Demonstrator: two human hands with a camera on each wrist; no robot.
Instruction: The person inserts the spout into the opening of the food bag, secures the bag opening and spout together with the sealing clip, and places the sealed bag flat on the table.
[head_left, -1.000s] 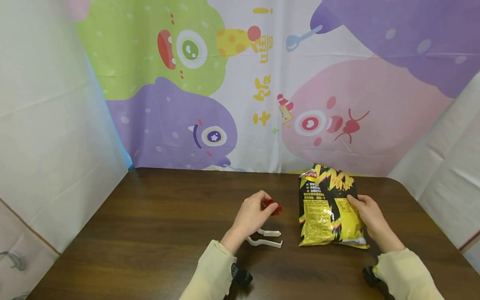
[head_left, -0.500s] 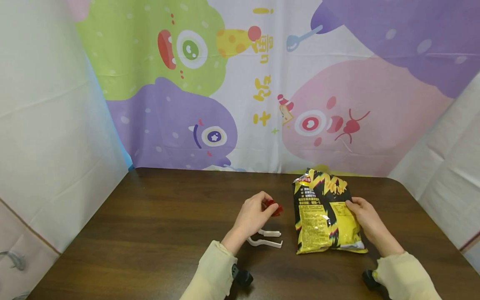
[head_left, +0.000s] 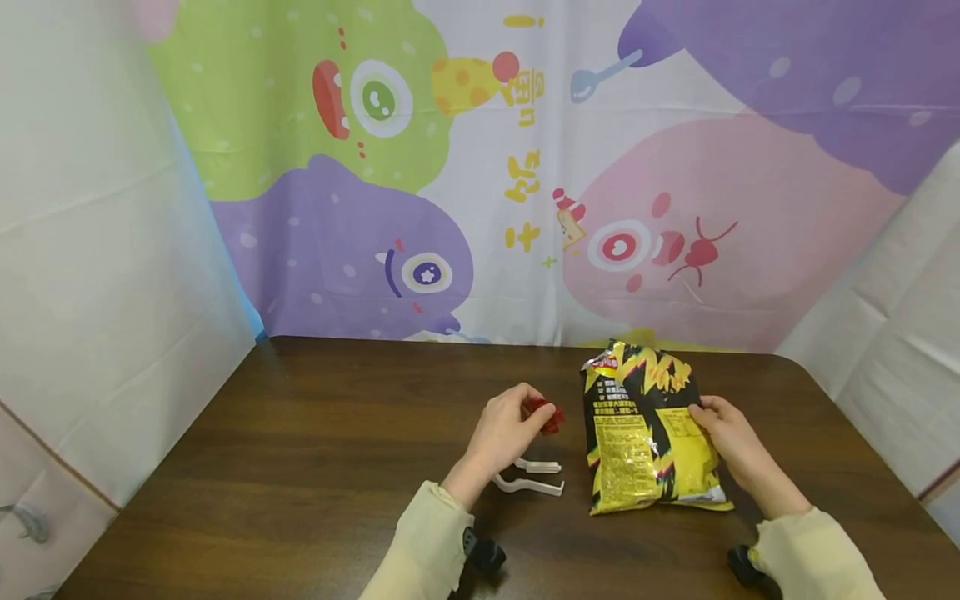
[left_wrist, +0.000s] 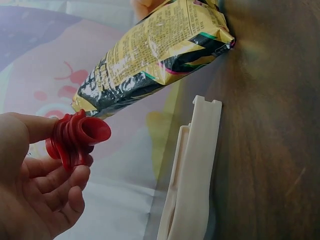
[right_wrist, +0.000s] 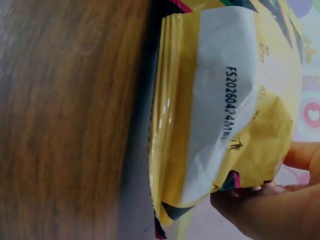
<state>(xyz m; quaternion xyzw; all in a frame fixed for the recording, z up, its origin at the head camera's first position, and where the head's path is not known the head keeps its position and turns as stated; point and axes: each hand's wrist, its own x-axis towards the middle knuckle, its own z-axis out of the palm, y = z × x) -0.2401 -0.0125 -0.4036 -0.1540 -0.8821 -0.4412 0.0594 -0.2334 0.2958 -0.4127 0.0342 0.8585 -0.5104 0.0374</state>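
Observation:
My left hand (head_left: 501, 427) pinches a small red plastic piece with a round hollow mouth and ribbed sides, like a spout (left_wrist: 75, 137), just above the table. Below that hand lies a white plastic clip (head_left: 531, 485), its two long arms spread apart; part of it is hidden under the wrist. To the right, my right hand (head_left: 738, 442) grips the side edge of a black and yellow snack bag (head_left: 637, 442), thumb on the front and fingers behind. In the right wrist view the bag's crimped end (right_wrist: 170, 110) shows, with a printed code beside it.
The dark wooden table (head_left: 300, 467) has a patterned cartoon cloth (head_left: 517, 292) hanging behind it. White cloth walls (head_left: 97, 208) stand on both sides. A black wrist camera (head_left: 486, 554) is strapped to each wrist.
The snack bag has shifted a little left and toward me, its top tilting slightly left, with my right hand still on its edge. My left hand holds still with the red spout.

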